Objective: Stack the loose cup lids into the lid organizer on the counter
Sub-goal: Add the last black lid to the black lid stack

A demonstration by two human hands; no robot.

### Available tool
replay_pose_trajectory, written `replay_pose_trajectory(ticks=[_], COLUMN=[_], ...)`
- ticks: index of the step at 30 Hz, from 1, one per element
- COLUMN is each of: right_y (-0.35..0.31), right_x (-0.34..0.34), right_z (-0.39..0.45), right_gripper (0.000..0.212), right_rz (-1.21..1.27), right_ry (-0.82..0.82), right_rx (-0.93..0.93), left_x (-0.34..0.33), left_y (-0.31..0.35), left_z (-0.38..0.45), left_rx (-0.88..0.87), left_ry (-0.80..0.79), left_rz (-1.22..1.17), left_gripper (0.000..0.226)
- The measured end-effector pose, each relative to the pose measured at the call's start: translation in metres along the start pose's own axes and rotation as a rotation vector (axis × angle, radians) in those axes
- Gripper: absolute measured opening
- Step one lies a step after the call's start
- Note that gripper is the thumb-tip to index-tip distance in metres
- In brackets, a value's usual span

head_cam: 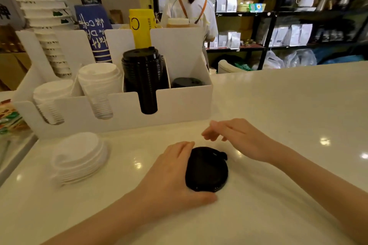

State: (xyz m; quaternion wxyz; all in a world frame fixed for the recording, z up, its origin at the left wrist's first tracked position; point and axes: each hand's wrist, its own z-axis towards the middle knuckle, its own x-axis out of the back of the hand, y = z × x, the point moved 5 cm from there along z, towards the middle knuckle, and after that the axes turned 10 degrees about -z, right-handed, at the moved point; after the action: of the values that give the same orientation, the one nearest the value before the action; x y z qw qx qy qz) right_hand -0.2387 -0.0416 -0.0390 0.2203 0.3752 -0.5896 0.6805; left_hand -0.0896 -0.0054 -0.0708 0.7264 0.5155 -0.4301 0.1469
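Observation:
A black cup lid (pixel 208 169) lies on the white counter near me. My left hand (pixel 171 175) grips its left edge, fingers over the top and thumb under the near rim. My right hand (pixel 237 137) hovers just beyond the lid, fingers loosely apart and holding nothing. A loose pile of white lids (pixel 79 157) sits on the counter to the left. The white lid organizer (pixel 123 109) stands behind, with two slots of white lids (pixel 99 85), a tall stack of black lids (pixel 144 77) and a short stack of black lids (pixel 187 82) in the rightmost slot.
Stacked paper cups (pixel 45 26), a blue cup sleeve (pixel 93 28) and a yellow cup stack (pixel 141 26) stand behind the organizer. A person in an apron (pixel 191 8) stands with their back turned by dark shelves. Bare counter (pixel 288 105) stretches to the right.

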Motion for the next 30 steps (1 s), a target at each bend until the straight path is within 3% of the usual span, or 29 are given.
replay_pose_trajectory(ticks=[5,10,19,24,30], right_y=[0.004,-0.005,-0.056,-0.088,-0.113], right_x=[-0.009,-0.002,0.039,0.059,0.068], right_z=[-0.013,-0.006,0.04,0.081,0.115], right_gripper=[0.045,0.04,0.036,0.034,0.023], right_rz=[0.005,0.054,0.139,0.23,0.467], right_ry=[-0.032,0.005,0.195,0.278,0.473], right_rx=[-0.017,0.023,0.211,0.294,0.367], left_x=[-0.001,0.014,0.091,0.137,0.173], left_y=[0.004,0.006,0.018,0.011,0.001], left_z=[-0.001,0.002,0.025,0.052,0.075], left_rx=[-0.029,-0.014,-0.132,-0.157,-0.173], left_ry=[0.038,0.095,0.378,0.505,0.63], left_rz=[-0.009,-0.084,-0.148,-0.208,-0.396], left_gripper=[0.095,0.095,0.085,0.09,0.094])
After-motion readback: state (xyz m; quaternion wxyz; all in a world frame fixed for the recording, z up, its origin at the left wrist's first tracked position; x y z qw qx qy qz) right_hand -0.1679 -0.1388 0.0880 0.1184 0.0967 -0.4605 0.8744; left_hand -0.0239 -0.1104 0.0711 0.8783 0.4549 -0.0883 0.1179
